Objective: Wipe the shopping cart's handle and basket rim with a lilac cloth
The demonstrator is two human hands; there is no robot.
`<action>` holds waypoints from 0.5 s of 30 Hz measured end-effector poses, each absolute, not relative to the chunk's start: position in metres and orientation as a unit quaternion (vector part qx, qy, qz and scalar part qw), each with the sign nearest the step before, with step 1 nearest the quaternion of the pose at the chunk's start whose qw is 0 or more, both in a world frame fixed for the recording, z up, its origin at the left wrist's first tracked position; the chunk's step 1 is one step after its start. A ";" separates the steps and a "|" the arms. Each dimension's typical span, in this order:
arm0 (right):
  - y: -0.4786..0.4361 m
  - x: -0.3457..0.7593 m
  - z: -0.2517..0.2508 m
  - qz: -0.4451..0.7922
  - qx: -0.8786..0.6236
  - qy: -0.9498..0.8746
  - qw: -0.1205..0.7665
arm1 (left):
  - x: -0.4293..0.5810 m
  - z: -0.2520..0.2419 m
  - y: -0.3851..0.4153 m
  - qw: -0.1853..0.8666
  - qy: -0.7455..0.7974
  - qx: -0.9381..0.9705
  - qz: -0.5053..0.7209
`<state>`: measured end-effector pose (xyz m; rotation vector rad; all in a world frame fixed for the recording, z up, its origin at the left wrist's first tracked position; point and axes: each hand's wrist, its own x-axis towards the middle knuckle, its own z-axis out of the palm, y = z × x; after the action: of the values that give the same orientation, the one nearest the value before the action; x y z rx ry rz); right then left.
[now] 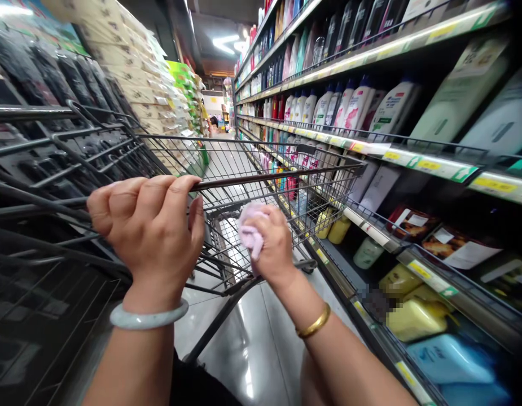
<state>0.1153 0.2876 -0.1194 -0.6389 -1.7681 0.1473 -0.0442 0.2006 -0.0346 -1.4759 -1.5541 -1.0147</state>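
Here, at the far left edge of the aisle, dark packaged goods (pixel 36 67) hang in rows beside a tall stack of pale cartons (pixel 125 62), and the wire shopping cart (pixel 311 186) stands nested among other dark cart frames (pixel 53 146) on the glossy floor (pixel 252 344). The left hand (pixel 153 225), a pale jade-coloured bangle (pixel 148 318) on its wrist, is wrapped over the cart's top rail (pixel 261 179) near its left end, the grip pressed together around the bar with the thumb tucked beneath. Just to the right and lower, the right hand (pixel 273 245), wearing a gold bangle (pixel 314 322), has its grip pinching a bunched pink cloth (pixel 250 228) and holds it up against the cart's near wire panel, just below that rail. The cloth looks soft, light and limp, so it would likely fold and slip unless gathered in a wad in the fist, as it is now; the cart looks stiff and fairly heavy, with thin slick wires, and the rail seems the sound place to steady it. Along the right side, shelves (pixel 417 160) with yellow price tags carry shampoo bottles (pixel 349 107) above and yellow and blue refill pouches (pixel 417 316) near the floor.
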 end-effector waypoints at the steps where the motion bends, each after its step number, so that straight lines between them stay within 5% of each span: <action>1: 0.280 0.109 -0.121 0.065 -0.258 -0.782 0.564 | -0.044 -0.035 0.201 0.382 -0.610 -0.573 -0.390; 5: 0.268 0.101 -0.121 0.054 -0.221 -0.837 0.497 | -0.046 -0.035 0.202 0.395 -0.611 -0.570 -0.381; 12: 0.311 0.138 -0.111 0.067 -0.322 -0.693 0.642 | -0.049 -0.036 0.203 0.399 -0.595 -0.578 -0.392; 15: 0.300 0.129 -0.114 0.068 -0.311 -0.713 0.624 | -0.047 -0.036 0.203 0.395 -0.601 -0.574 -0.391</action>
<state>0.1286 0.3001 -0.1135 -0.7149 -1.6367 0.1568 -0.0469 0.2026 -0.0359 -1.4557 -1.5238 -0.9921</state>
